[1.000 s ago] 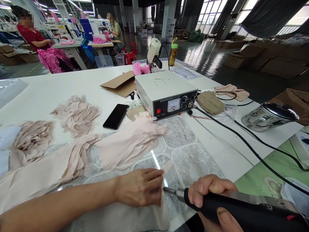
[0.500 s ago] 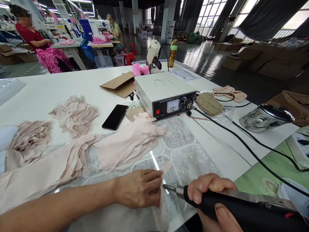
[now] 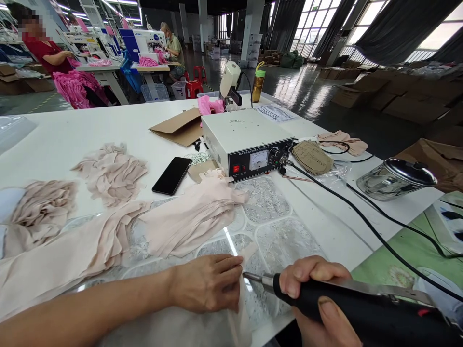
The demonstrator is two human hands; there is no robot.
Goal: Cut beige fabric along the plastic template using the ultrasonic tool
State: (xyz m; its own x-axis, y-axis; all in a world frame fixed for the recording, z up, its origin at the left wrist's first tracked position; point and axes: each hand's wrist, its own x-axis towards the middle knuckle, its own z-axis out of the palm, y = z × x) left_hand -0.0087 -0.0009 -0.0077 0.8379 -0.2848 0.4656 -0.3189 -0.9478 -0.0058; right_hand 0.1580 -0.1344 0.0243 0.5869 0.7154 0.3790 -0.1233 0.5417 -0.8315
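Observation:
My right hand (image 3: 318, 289) is wrapped around the black body of a handheld ultrasonic welding tool (image 3: 354, 303). Its slim metal tip points left and meets the edge of a thin beige fabric piece (image 3: 240, 323), right beside the fingers of my left hand (image 3: 211, 282). Those fingers are curled and pressed together on the fabric, closed on it; their tips are partly hidden. Just beyond lies a fanned stack of beige fabric pieces (image 3: 191, 212), and another stack (image 3: 83, 241) spreads to the left of it, behind my forearm.
A control box (image 3: 249, 140) with a meter and red switch stands mid-table, its black cable (image 3: 340, 207) running right. Around it are a phone (image 3: 171, 175), cardboard (image 3: 181, 127), a steel pot (image 3: 394, 180) and a bottle (image 3: 258, 86). Co-workers sit at sewing machines (image 3: 142, 43) behind.
Both of my hands and the tool hold almost the same place. The view has shifted slightly. In the background, the person in red has raised a hand a little.

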